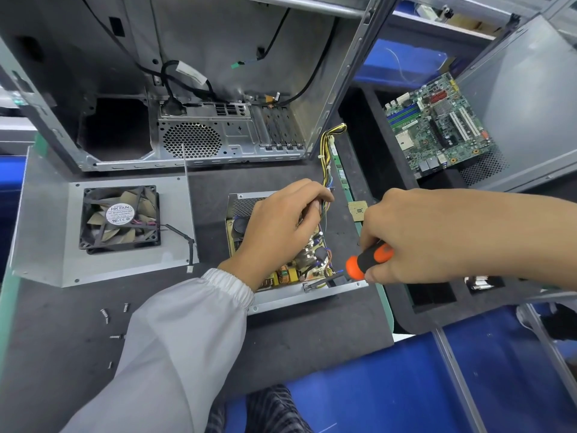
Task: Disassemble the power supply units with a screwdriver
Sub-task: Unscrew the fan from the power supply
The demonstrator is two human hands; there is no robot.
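Dark grey mat (281,354) covers the bench, blue surface showing past its near edge. Landmark: opened power supply unit (281,260), lid off, sitting mid-mat with its circuit board, coil and capacitors exposed.

Left hand (281,226) rests on top of the PSU, fingers curled around the bundle of yellow/black wires (326,151) where it leaves the far right corner of the unit. White sleeve (187,339) runs from that wrist towards the camera.

Right hand (415,235) is just right of the PSU, clamped on a screwdriver (368,260) with an orange-and-black handle. Handle butt points at the PSU's near right corner. Shaft and tip are hidden behind the hand, so can't tell what the tip touches.

Left of the PSU: detached metal cover plate (40,239) lying flat, black fan (120,218) mounted on it, fan lead trailing off towards the PSU.

Behind the PSU: empty PC case (218,120), open side facing the camera, perforated fan grille and slot covers visible, loose black cables hanging inside.

Near-left of the PSU: several loose screws (106,314) scattered on the mat.

Right of the PSU, just past the wire bundle: small square chip (356,210) at the mat edge, beside a narrow green strip running along that edge.

Far right of the PSU: motherboard (437,123) lying tilted in a black bin (374,145), well apart from the unit. Blue bins behind it.
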